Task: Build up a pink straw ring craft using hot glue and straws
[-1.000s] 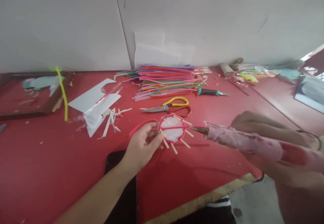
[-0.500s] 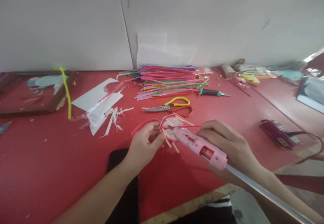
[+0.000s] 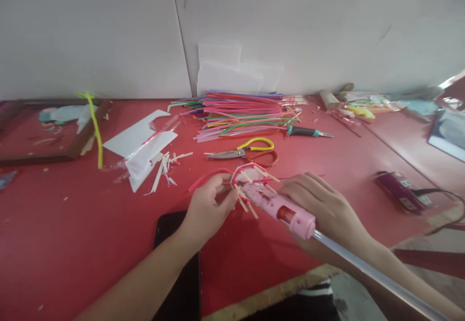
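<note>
My left hand (image 3: 212, 205) pinches the edge of a small white disc (image 3: 250, 172) rimmed with pink pipe cleaner, with several short pale sticks standing out from it. A loose pink pipe cleaner end (image 3: 209, 176) curves off to the left of those fingers. In my right hand (image 3: 323, 202) is a pink hot glue gun (image 3: 278, 206), a long clear glue stick (image 3: 370, 267) running out of its back. The gun's nozzle reaches in over the disc among the sticks; whether the tip touches is hidden. A thin pink strand passes behind the gun towards my right fingers.
Scissors (image 3: 241, 153) lie just beyond the disc, before a pile of coloured pipe cleaners (image 3: 240, 113). A craft knife (image 3: 308, 131) points right. White paper (image 3: 136, 134) and scraps lie left; a dark phone (image 3: 178, 267) is under my left forearm. A purple object (image 3: 401, 192) sits right.
The glue gun has moved left and further in over the disc, my right hand shifting slightly left with it. My left hand keeps its hold on the disc.
</note>
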{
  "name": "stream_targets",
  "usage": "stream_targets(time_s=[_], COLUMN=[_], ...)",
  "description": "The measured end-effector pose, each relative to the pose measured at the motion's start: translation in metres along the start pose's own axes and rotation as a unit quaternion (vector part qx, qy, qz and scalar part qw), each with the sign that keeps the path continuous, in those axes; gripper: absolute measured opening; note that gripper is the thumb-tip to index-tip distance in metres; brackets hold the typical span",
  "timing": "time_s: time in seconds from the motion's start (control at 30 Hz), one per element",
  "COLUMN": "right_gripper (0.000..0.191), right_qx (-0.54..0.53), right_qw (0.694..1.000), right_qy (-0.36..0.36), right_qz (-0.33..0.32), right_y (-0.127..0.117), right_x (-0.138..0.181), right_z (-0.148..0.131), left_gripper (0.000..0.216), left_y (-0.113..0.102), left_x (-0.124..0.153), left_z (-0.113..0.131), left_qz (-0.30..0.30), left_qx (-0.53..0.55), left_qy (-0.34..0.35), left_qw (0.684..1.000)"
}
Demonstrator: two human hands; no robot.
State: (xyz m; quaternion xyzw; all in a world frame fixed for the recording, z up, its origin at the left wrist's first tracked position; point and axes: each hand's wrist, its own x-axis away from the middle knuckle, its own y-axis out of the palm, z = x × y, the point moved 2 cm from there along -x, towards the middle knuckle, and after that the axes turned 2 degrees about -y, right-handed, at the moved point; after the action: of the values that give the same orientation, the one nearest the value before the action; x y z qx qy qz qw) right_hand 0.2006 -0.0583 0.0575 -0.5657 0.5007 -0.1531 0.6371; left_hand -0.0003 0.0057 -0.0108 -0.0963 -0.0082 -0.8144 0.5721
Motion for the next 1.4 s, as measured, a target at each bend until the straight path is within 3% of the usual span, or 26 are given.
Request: stream_targets(time_s=[0.3,0.7,0.93,1.4], right_gripper=[0.018,0.014,0.016,0.014], right_qx=[0.026,0.013,0.017,0.074], right_qw=[0.999,0.999,0.999,0.996], right_qy=[-0.02,0.019,0.029,0.038], right_qz=[0.0,-0.025,0.011,0.02], right_y=[-0.001,0.003,0.004,0.002], right_x=[-0.003,0.005,0.0,0.001], right_z=[0.001,0.008,0.003,0.002], left_gripper=[0.035,0.034,0.037,0.028], left_y=[0.0,0.001,0.001,0.0], left_x=[-0.002,-0.001,-0.001,0.001], left_z=[-0.003,-0.001,0.002,0.007], left_qz=[-0.005,-0.013,-0.005,-0.011], left_qx=[0.002,0.002,-0.02,-0.03], left_qy=[0.0,0.01,0.011,0.033], left_qw=[1.0,1.0,1.0,0.999])
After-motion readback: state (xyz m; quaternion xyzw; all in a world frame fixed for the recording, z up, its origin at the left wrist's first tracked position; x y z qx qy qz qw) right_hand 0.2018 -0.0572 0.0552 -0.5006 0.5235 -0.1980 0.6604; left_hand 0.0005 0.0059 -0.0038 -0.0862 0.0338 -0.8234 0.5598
